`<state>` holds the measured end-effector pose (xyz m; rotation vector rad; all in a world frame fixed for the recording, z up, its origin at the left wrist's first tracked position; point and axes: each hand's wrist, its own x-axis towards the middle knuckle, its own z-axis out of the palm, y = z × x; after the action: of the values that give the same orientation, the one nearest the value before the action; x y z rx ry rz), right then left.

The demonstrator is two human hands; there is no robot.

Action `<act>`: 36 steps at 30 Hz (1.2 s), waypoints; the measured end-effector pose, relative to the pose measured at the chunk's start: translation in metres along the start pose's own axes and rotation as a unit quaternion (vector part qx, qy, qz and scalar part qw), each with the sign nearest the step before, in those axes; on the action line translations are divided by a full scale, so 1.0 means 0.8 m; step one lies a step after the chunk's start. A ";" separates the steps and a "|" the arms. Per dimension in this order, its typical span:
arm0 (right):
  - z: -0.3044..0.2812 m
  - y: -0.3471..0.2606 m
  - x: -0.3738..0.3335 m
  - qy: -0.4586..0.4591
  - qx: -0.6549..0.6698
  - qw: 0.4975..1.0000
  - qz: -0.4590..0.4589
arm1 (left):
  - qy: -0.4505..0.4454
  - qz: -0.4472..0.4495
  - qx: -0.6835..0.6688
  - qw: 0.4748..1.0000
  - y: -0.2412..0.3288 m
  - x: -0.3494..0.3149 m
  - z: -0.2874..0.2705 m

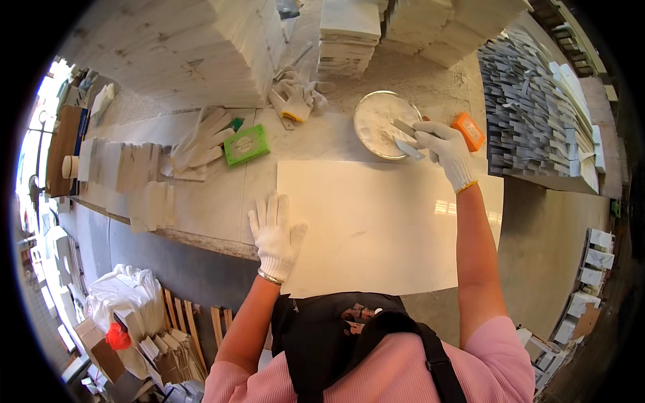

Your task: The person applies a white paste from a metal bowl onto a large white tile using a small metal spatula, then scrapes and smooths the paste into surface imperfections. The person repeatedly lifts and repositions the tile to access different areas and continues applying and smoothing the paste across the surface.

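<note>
My left hand [274, 235], in a white knit glove, lies flat with its fingers spread at the left edge of a glossy white stone slab [376, 228]. My right hand [443, 149], gloved the same way, is closed on a putty knife [408, 150], and a second narrow blade [403, 127] sticks out from the same grip. Both blades are over the right side of a round metal bowl [379, 121] of white powder or paste. Their handles are mostly hidden by my fingers. Just right of this hand is an orange box [468, 131].
A green box [246, 144] and spare white gloves [201, 141] lie on the worktable left of the bowl. Tall stacks of marble tiles [349, 33] rise along the back. Many grey strips [537, 107] are piled at the right. A plastic-covered bundle [127, 292] stands below left.
</note>
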<state>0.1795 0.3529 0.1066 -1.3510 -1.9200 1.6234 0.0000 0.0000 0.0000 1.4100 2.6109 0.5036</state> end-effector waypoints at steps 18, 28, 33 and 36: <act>0.146 -0.024 -0.106 -0.106 0.038 0.993 0.043 | -0.018 0.045 -0.085 0.995 0.003 -0.011 -0.024; 0.223 -0.009 -0.081 -0.138 0.040 0.989 0.035 | 0.019 0.076 -0.117 0.990 -0.030 -0.031 -0.023; 0.236 -0.007 -0.073 -0.126 0.005 0.992 0.022 | 0.050 0.087 -0.125 0.987 -0.033 -0.031 -0.021; 0.242 -0.010 -0.075 -0.106 -0.014 0.994 0.004 | 0.055 0.088 -0.128 0.986 -0.032 -0.030 -0.023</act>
<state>0.0681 0.1876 0.0709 -1.2400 -2.0659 1.8145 -0.0116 -0.0372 0.0070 1.5715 2.4015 0.9276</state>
